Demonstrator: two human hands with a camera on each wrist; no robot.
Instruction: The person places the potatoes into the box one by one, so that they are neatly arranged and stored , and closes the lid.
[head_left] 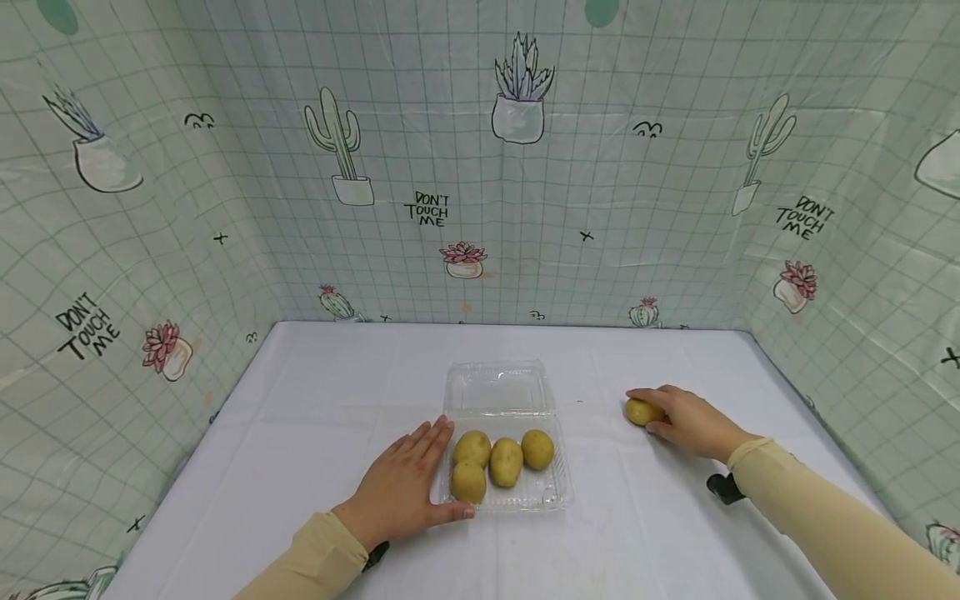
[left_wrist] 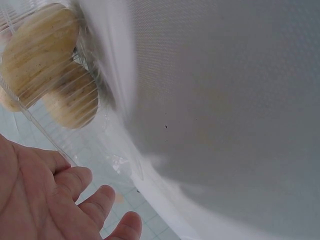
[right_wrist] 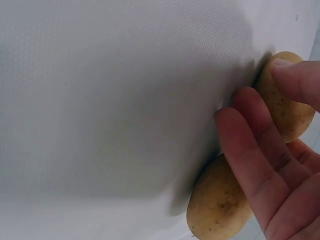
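Note:
A clear plastic clamshell box [head_left: 536, 495] lies with its lid [head_left: 498, 388] folded back, and several potatoes [head_left: 506, 462] sit in its base. My left hand [head_left: 401, 483] is at the box's left side, fingers straight along the edge and thumb by the front corner. To the right on the table, my right hand [head_left: 693, 423] grips a potato [head_left: 640, 412] between thumb and fingers. The right wrist view shows this gripped potato [right_wrist: 284, 107] and a second potato [right_wrist: 220, 202] beside the outer finger; in the head view the hand hides the second one.
A white cloth covers the table [head_left: 345, 367]. Behind it and at both sides hangs a gridded curtain [head_left: 390, 275] printed with cacti and lettering. Dark wrist straps [head_left: 724, 489] show near the sleeves.

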